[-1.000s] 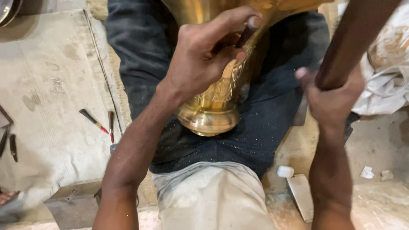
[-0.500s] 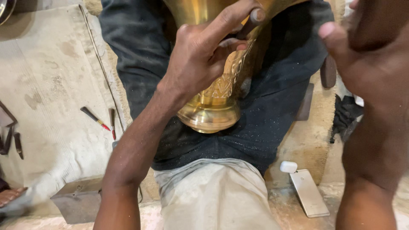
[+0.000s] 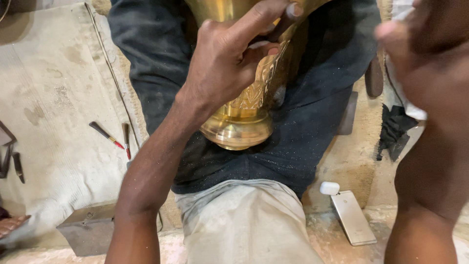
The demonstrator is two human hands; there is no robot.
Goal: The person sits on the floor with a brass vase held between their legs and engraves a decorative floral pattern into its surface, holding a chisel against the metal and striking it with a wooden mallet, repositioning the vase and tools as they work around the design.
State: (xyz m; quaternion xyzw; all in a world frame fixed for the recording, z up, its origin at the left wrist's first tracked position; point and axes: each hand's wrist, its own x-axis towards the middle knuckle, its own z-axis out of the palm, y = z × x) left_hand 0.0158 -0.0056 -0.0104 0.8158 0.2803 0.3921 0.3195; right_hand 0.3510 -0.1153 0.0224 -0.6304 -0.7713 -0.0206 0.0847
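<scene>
A brass vase (image 3: 244, 117) with engraved sides lies on my lap, its round foot pointing toward me. My left hand (image 3: 229, 63) rests on the vase's side. Its thumb and fingers pinch a thin dark tool (image 3: 274, 30) against the metal. My right hand (image 3: 425, 54) is raised close to the camera at the upper right. It is blurred, so its grip is unclear. My right forearm fills the right edge of the view.
A phone (image 3: 354, 217) and a small white case (image 3: 330, 188) lie on the floor at the right. Two red-tipped hand tools (image 3: 105, 134) rest on the pale mat at the left. A metal block (image 3: 88, 227) sits near my left elbow, and a dark cloth (image 3: 393, 129) lies at the right.
My right hand, which gripped a brown wooden handle lower down, has swung up toward the camera. My left hand stays on the vase with the thin tool.
</scene>
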